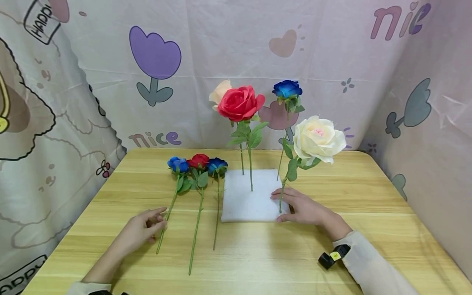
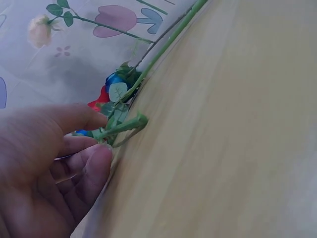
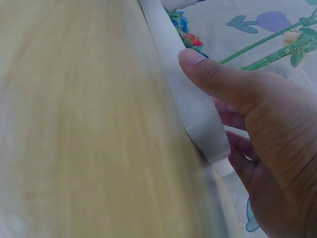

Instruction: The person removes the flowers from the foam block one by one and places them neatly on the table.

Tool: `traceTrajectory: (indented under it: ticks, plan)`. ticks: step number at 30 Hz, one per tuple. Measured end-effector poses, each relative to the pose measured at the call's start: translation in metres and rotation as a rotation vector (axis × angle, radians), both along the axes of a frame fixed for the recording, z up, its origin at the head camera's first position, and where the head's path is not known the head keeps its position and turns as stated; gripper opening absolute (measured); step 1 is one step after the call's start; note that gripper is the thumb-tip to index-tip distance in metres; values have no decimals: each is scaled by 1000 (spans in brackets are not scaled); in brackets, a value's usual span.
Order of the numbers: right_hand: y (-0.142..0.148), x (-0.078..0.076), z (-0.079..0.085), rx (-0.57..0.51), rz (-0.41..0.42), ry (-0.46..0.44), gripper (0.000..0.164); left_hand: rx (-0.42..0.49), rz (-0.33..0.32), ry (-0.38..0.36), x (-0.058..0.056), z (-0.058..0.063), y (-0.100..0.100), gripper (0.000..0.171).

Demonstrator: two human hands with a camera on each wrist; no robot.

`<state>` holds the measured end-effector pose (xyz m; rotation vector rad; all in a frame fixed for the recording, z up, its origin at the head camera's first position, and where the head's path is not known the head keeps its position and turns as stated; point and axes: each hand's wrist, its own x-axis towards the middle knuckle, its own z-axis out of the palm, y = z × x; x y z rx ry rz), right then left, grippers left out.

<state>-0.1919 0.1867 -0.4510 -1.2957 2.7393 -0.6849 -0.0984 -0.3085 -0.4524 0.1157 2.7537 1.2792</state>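
Observation:
In the head view, my left hand [image 1: 137, 232] is at the lower stem of the leftmost blue rose [image 1: 178, 165], which lies on the table. The left wrist view shows the green stem [image 2: 124, 126] passing between index finger and thumb, with a gap between the fingertips. My right hand [image 1: 309, 209] grips the right front corner of a white foam block [image 1: 237, 207], thumb along its front edge. Upright in the foam stand a large red rose [image 1: 241, 103], a peach rose [image 1: 220, 92], a blue rose [image 1: 287, 89] and a cream-white rose [image 1: 318, 139].
Beside the leftmost rose lie a small red rose [image 1: 199, 161] and another blue rose [image 1: 216, 166], stems pointing toward me. A printed curtain [image 1: 221, 49] hangs behind the wooden table [image 1: 254, 258]. The tall cream-white rose leans out over my right hand.

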Motion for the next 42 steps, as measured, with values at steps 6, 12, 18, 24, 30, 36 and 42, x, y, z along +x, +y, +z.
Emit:
traceTrajectory:
  ticks: [6,12,18,24,30,36,42]
  plan:
    - [-1,0,0,5,0,5,69,-6,-11,0,-1,11,-4,57]
    - [0,-1,-1,15,-7,5,69,-24,-28,-1,-6,20,-1,55]
    - [0,-1,-2,14,-9,0,69,-61,-74,48,-12,30,10,53]
    - [1,0,-1,13,-7,4,67,-137,-113,134,-20,36,26,47]
    - [0,0,0,5,-9,-3,67,-141,-152,175,-30,37,42,45]
    - [1,1,1,7,-13,-13,69,-129,-198,177,-40,38,61,43]
    - [1,1,0,26,-30,-18,76,-120,-235,173,-48,40,81,45]
